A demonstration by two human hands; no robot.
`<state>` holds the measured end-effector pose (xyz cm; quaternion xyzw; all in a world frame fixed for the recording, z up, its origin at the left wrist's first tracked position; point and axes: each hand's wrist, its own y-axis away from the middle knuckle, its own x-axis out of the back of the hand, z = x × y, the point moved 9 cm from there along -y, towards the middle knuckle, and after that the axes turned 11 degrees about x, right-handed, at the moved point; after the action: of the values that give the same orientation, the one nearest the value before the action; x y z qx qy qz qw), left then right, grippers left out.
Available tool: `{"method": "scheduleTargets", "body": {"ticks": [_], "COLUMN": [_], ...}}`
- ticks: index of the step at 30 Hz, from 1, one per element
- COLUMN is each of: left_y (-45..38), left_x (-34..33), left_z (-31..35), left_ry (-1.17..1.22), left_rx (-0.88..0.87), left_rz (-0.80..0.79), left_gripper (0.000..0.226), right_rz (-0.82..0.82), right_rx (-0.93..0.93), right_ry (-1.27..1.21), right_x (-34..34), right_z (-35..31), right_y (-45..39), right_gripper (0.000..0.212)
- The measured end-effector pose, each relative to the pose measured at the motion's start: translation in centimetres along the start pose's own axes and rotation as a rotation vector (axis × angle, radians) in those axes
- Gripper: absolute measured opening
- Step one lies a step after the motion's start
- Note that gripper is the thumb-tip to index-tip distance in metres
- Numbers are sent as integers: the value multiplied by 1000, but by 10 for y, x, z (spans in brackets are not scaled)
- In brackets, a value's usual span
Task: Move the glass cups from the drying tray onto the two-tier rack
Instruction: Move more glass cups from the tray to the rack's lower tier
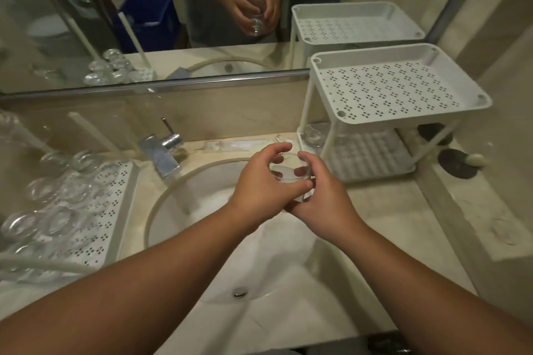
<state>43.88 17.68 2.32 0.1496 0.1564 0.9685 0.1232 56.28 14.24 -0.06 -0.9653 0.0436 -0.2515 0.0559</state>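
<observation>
Both hands, left hand and right hand, grip one upright glass cup; two-tier rack lies beyond-right, nearer the right hand.

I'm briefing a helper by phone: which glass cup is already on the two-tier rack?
Find the white two-tier rack right of the sink. On its lower shelf, in the back-left corner, stands one glass cup. Unlike the cup held in both hands or those on the left tray, it stands alone.
</observation>
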Motion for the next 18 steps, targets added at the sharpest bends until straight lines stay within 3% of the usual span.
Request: {"method": "scheduleTargets", "body": {"ticks": [14,18], "left_y": [-34,-46], "left_x": [-124,-146], "left_z": [-12,-18], "left_ry": [-48,14], "left_rx": [151,231], "left_rz": [-366,-355], "left_gripper": [80,71], "right_rz": [155,202], "right_rx": [-173,-196], "right_ry": [-29,-4], "right_x": [72,86], "right_z": [104,125], "right_y": [30,34], "right_gripper": [84,83]}}
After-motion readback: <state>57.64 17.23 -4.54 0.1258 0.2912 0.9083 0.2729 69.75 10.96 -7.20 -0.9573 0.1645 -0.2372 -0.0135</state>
